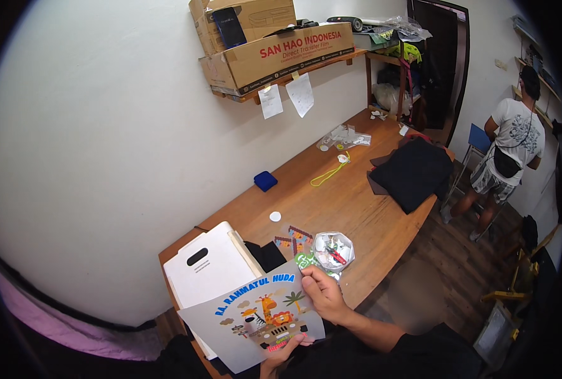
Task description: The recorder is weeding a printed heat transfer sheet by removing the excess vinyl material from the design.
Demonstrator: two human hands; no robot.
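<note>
Wooden table (356, 215) runs along the white wall, and the person stands at its near end holding a printed sheet (255, 319), grey with cartoon animals and blue lettering, low over the near edge. The left hand (282, 355) grips its bottom edge, fingers curled under and thumb on top; the right hand (324, 294) pinches the upper right corner between thumb and fingers. Held at only two points, the thin sheet could buckle or crease at either pinch, I judge. Just beside the right hand a clear plastic bowl (333, 251) of small bits, with a red tool, sits over loose coloured cutouts (293, 239); a swing of the sheet could sweep those off the table. A white box (208, 268) with a slot handle stands to the left, touching the sheet's edge. Farther along lie a white disc (275, 216), a blue pad (265, 180), a yellow cord (329, 172) and folded dark cloth (413, 172). Cardboard boxes (274, 47) rest on a wall shelf, and another person (508, 151) stands well apart, back turned
</note>
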